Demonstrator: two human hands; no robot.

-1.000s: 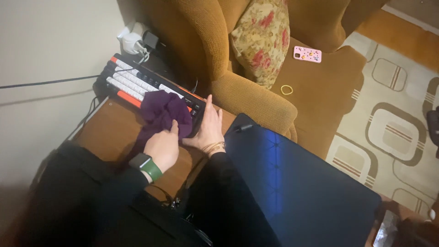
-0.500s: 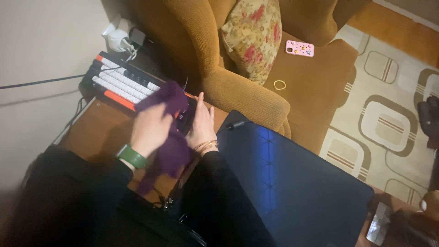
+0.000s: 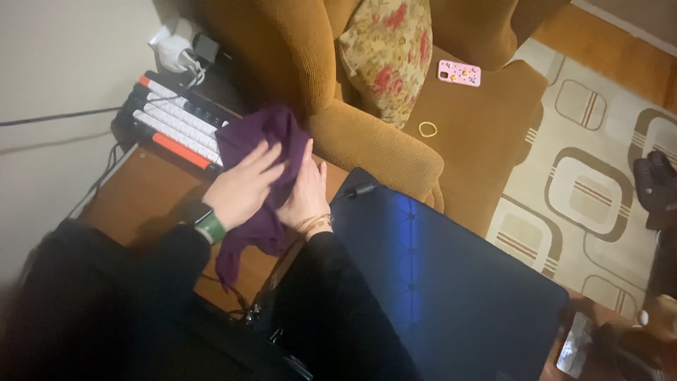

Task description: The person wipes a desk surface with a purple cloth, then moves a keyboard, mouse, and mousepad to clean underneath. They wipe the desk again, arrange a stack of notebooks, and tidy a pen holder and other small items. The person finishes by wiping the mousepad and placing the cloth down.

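Over keyboard (image 3: 176,120), purple cloth (image 3: 264,141) between hands, right palm hidden

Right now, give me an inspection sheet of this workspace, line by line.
Surface: wooden table, partly bare.
Job's things: purple cloth, bunched over the keyboard edge, one end hanging toward the lap.
Clutter: pink phone and ring on the armchair; cushion; dark laptop.
Hands: left hand on top of the cloth; right hand against it.
Cables: wall cable; plugs.
Surroundings: patterned rug.
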